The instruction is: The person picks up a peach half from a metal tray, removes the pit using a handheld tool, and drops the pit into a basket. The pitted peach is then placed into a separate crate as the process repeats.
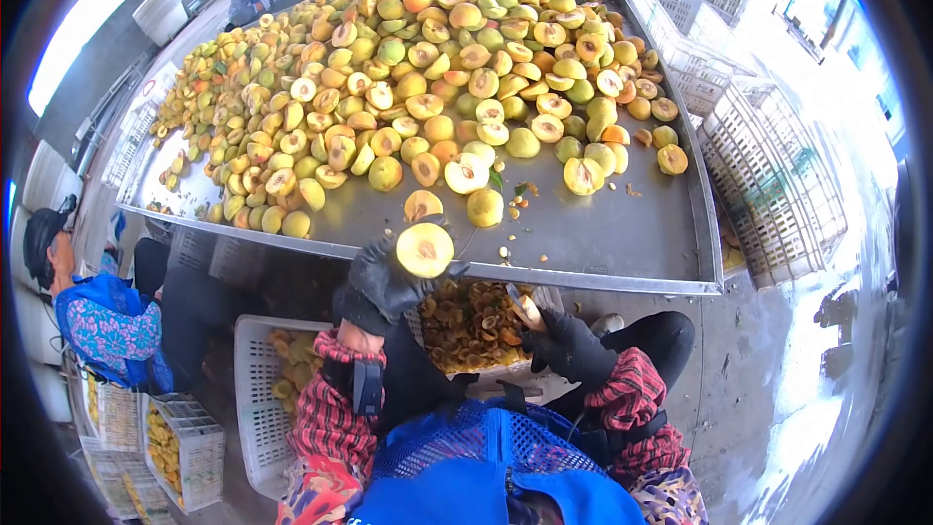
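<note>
In a black glove, my left hand [372,282] grips a yellow peach half [425,250] with its cut face turned up, just over the near edge of the metal table [622,243]. My right hand [575,348], also gloved in black, is closed around the pale handle of a small knife [526,309]; its short blade points up and to the left. Below and between the hands is a crate of brownish peach scraps [471,331]. Many halved peaches [418,102] are heaped on the table, a few lying close to my left hand.
A white crate [245,408] holding peach pieces stands by my left leg. At far left sits a person in a blue vest [107,326], near filled crates [185,457]. Two more people are beyond the table. Stacked crates [763,185] line its right side.
</note>
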The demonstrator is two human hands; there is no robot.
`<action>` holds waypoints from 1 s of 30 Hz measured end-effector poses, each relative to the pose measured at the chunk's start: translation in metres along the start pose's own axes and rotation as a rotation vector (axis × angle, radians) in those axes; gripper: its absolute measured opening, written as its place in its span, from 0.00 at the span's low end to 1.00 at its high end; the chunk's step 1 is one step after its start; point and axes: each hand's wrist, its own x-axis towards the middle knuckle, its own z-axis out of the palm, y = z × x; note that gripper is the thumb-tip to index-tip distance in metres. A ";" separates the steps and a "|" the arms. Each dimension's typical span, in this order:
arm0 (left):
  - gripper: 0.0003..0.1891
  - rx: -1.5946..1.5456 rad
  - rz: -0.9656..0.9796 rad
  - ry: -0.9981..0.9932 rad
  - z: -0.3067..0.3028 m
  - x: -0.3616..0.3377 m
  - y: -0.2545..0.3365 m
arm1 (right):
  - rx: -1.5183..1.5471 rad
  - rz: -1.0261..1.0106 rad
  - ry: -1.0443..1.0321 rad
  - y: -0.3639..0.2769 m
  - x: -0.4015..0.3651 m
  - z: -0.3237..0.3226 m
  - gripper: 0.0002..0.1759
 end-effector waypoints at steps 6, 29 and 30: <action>0.24 -0.959 -0.123 -0.051 0.046 -0.017 -0.015 | 0.048 -0.064 -0.007 -0.022 -0.009 0.017 0.12; 0.12 0.110 0.167 0.315 0.086 -0.035 -0.023 | -0.744 -0.283 0.087 -0.024 0.002 0.047 0.29; 0.12 -0.034 0.152 0.365 0.088 -0.034 -0.047 | -0.700 -0.296 0.097 -0.016 0.006 0.048 0.28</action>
